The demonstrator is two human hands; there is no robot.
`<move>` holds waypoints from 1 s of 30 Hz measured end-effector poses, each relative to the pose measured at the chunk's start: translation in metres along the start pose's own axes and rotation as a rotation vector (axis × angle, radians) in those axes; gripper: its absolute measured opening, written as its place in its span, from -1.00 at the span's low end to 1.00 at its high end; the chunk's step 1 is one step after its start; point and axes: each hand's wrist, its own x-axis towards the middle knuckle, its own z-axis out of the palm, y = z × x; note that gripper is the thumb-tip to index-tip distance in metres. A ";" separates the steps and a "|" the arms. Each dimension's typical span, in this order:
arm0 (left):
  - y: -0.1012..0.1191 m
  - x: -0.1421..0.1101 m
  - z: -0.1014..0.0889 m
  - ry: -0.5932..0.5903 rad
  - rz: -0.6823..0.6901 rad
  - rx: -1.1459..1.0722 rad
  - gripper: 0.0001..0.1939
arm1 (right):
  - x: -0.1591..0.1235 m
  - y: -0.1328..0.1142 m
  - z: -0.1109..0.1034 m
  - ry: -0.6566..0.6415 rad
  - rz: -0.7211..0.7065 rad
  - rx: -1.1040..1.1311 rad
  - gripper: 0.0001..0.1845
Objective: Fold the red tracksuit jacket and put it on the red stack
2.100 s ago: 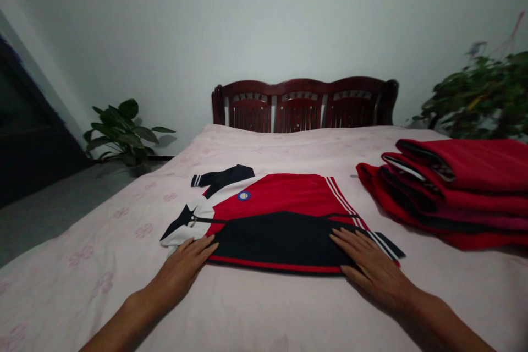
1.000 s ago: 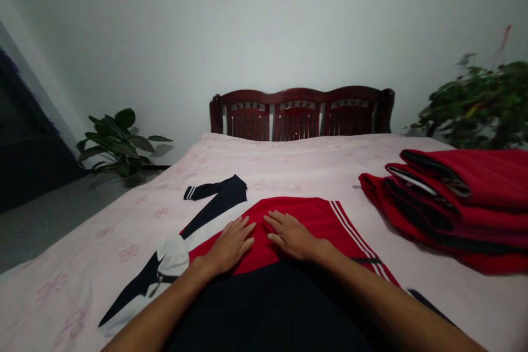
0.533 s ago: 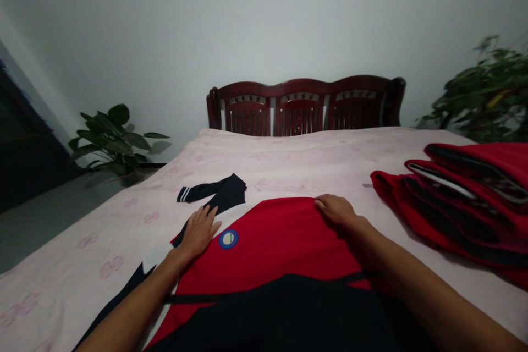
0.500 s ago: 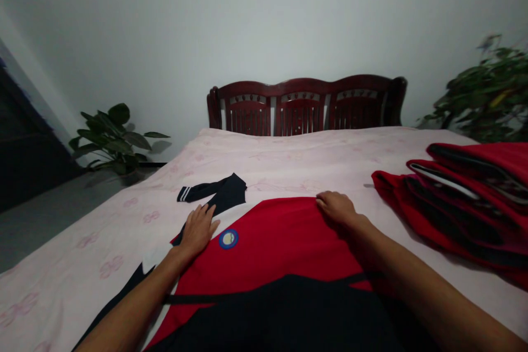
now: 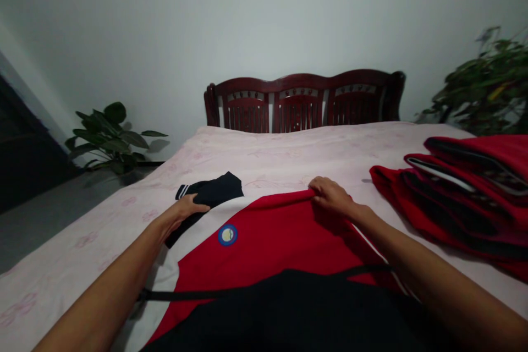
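Note:
A red, navy and white jacket (image 5: 272, 247) with a round blue badge lies spread on the bed in front of me. My left hand (image 5: 184, 210) has its fingers curled on the jacket's navy sleeve (image 5: 214, 190), which ends in a white-striped cuff. My right hand (image 5: 330, 195) pinches the far red edge of the jacket, fingers closed on the cloth.
The bed has a pale pink flowered sheet (image 5: 289, 154) and a dark red wooden headboard (image 5: 303, 102). A pile of folded red garments (image 5: 457, 192) lies at the right. Potted plants stand on the floor at the left (image 5: 111, 135) and behind the pile at the right (image 5: 487, 85).
My left hand has moved left and further out, from the jacket's shoulder onto the navy sleeve, which now lies bunched closer in. My right hand has tightened on the far red edge.

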 end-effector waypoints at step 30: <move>-0.019 -0.099 -0.007 -0.344 -0.245 -0.217 -0.57 | -0.117 -0.013 -0.022 -0.260 -0.083 0.058 -0.83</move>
